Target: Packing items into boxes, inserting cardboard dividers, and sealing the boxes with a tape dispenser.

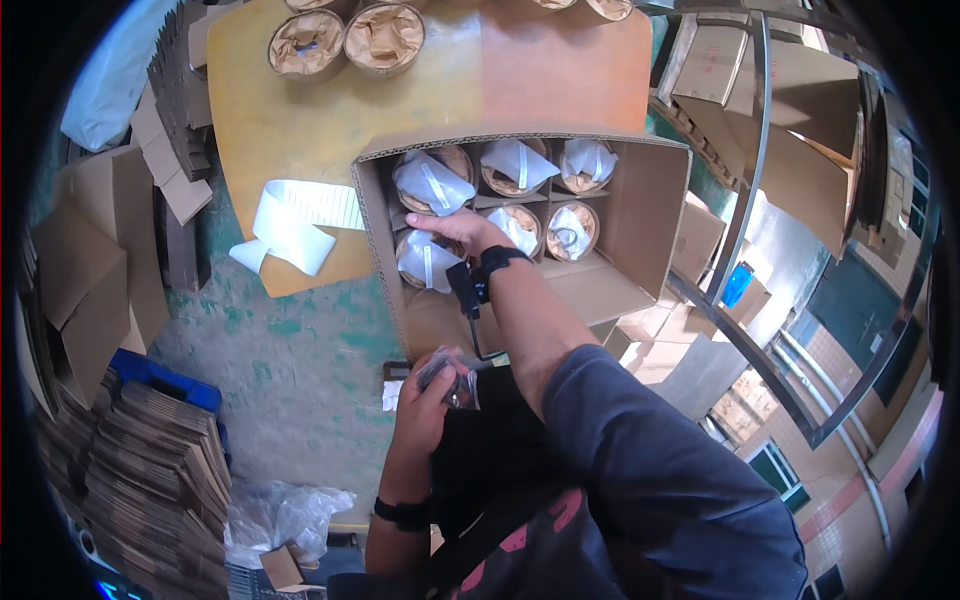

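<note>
My left hand point(425, 400), low in front of the carton, is closed on a small clear plastic bag point(462, 388) with dark bits in it. My right hand point(462, 230) reaches over the left side of the open carton point(640, 215), between two round tubs lined with brown paper. One finger stretches out to the left; the others are partly hidden. Clear bags with pale strips lie on the tubs, among them a rear-left bag point(435, 183) and a front-left bag point(427, 262) just beside my right hand. A ring-shaped item shows in the front-right bag point(570, 238).
The carton rests at the edge of a yellow and orange table point(300, 130). A curled white strip of labels point(295, 230) lies left of it. More paper-lined tubs point(385, 40) stand behind. Flattened cardboard point(150, 460) is stacked lower left; a metal frame point(745, 190) rises at right.
</note>
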Tool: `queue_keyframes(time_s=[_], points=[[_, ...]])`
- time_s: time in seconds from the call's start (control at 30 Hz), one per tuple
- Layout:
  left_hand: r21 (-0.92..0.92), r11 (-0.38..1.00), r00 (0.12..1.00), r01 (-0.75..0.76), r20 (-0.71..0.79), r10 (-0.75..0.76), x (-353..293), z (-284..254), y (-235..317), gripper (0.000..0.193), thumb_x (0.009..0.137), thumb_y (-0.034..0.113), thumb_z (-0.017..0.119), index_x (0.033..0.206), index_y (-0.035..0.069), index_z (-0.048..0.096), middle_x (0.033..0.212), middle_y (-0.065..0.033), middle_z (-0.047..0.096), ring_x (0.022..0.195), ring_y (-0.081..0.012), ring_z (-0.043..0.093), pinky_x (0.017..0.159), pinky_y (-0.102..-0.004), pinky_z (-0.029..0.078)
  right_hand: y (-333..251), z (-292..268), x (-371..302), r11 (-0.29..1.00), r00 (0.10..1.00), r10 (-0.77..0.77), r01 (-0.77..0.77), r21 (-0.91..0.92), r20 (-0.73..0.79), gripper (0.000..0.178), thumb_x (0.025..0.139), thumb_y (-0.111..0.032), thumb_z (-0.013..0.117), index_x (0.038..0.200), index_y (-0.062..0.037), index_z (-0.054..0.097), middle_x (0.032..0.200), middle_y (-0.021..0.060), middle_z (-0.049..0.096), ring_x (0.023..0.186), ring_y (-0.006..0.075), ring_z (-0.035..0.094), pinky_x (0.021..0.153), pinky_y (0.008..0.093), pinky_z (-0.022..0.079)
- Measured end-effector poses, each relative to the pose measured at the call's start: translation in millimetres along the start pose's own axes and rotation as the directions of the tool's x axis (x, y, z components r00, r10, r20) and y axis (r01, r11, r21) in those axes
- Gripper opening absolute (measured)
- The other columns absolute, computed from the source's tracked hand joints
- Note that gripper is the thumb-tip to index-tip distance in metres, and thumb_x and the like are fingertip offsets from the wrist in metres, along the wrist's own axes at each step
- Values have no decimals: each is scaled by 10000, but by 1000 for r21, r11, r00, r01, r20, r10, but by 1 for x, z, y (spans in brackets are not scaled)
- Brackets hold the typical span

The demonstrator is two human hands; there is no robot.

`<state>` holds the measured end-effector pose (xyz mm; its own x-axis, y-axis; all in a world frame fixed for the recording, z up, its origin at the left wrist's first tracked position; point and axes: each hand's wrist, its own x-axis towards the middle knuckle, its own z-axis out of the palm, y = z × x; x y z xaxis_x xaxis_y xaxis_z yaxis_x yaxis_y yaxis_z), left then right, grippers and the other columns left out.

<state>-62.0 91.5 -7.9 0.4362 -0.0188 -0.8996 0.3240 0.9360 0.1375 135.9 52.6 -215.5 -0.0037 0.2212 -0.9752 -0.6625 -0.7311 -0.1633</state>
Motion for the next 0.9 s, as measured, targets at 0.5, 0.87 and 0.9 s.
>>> queue_keyframes(time_s=[0.5, 0.87, 0.9], points=[[8, 1000, 999, 7, 32, -7, 8, 1, 1, 267, 921, 135, 536, 1166, 29, 533, 901, -37, 619, 814, -112, 584, 694, -264, 486, 36, -6, -98, 727, 706, -587, 242, -643, -397, 159, 765, -124, 630, 918, -89, 659, 858, 163, 660, 767, 321, 643, 699, 424, 517], [157, 986, 991, -61, -108, 79, 10, 16, -12, 240, 914, 148, 540, 1125, 34, 539, 890, -61, 620, 817, -146, 601, 667, -286, 494, 35, -19, -75, 632, 715, -696, 565, -530, -68, 141, 795, -136, 583, 876, -71, 678, 880, 170, 658, 824, 345, 633, 762, 414, 507], [170, 981, 985, -88, -128, 111, 9, 16, -16, 231, 915, 161, 547, 1114, 42, 550, 886, -47, 613, 805, -130, 588, 665, -269, 483, 32, -25, -78, 667, 697, -701, 566, -485, -150, 156, 794, -144, 588, 873, -46, 680, 897, 206, 651, 854, 344, 634, 772, 417, 506]])
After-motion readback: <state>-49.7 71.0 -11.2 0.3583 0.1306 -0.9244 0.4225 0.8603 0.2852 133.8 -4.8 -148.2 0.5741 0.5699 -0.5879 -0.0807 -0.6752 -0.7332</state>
